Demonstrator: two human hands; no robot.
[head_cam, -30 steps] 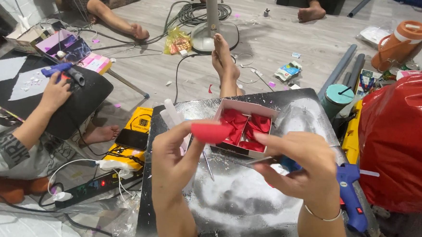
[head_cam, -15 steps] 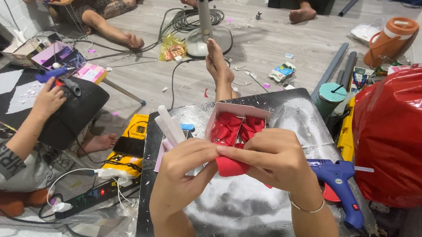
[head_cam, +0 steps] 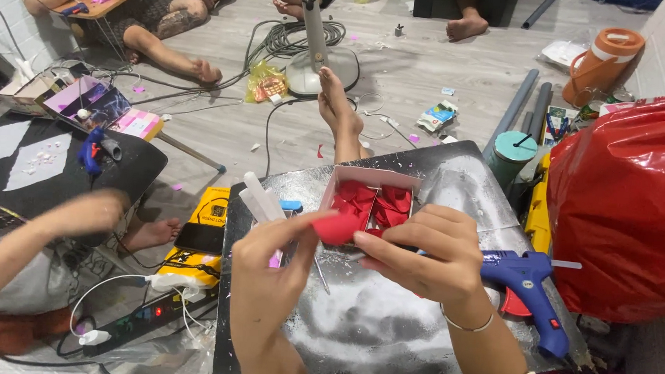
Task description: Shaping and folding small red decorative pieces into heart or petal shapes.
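Change since the previous frame: both hands sit lower on the board, the white box with red pieces [head_cam: 370,200] now shows clear above them, and the co-worker's arm [head_cam: 34,236] at far left has swung in and blurs.

Left hand [head_cam: 271,271]: one, raised palm toward the camera, wrist bent back, thumb tip pressed against the left end of the red piece [head_cam: 338,227]; fingers curled inward. Grip pinching the red piece.

Right hand [head_cam: 420,252]: one, back of hand up, fingers pointing left, index and thumb closing on the right edge of the same red piece. Grip pinching it too; a thin bracelet [head_cam: 468,325] rings the wrist.

Red piece: one, small, rounded, held between the two hands just below the box and above the dark work board [head_cam: 386,326], which lies on the floor.

Box: one, white walls, two compartments, each filled with red folded pieces.

Glue gun [head_cam: 528,284]: one, blue, lying on the board's right edge, just beside the right wrist.

White glue sticks [head_cam: 260,194]: two, behind the left hand, leaning.

Metal pin or needle [head_cam: 320,274]: one, thin, on the board between the hands.

Red plastic bag [head_cam: 627,202]: one, large, right of the board.

Bare foot [head_cam: 340,111]: one, resting beyond the box.

Fan base [head_cam: 320,65]: one, white, on the floor.
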